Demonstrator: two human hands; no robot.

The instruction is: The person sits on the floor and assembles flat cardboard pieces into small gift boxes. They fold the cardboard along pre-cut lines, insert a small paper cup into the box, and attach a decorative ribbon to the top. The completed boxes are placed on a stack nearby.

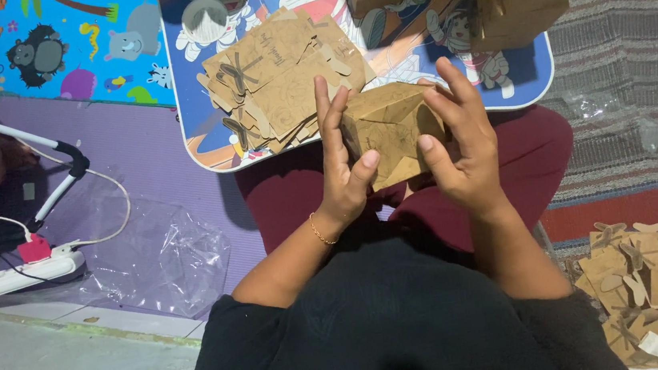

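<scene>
Hands meet over the lap in the head view: the left hand (344,171) and the right hand (460,144) both grasp a small brown kraft-paper box (388,127), half folded, fingers pressed on its sides and thumbs underneath. The box sits just in front of a low table with a cartoon-printed top (532,81). On the table lies a loose stack of flat brown cardboard cutouts (274,73). More flat cutouts (648,287) lie on the striped rug (628,35) at right.

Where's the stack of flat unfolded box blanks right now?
The stack of flat brown blanks lies on the cartoon-printed lap table, just beyond the left hand.
</scene>
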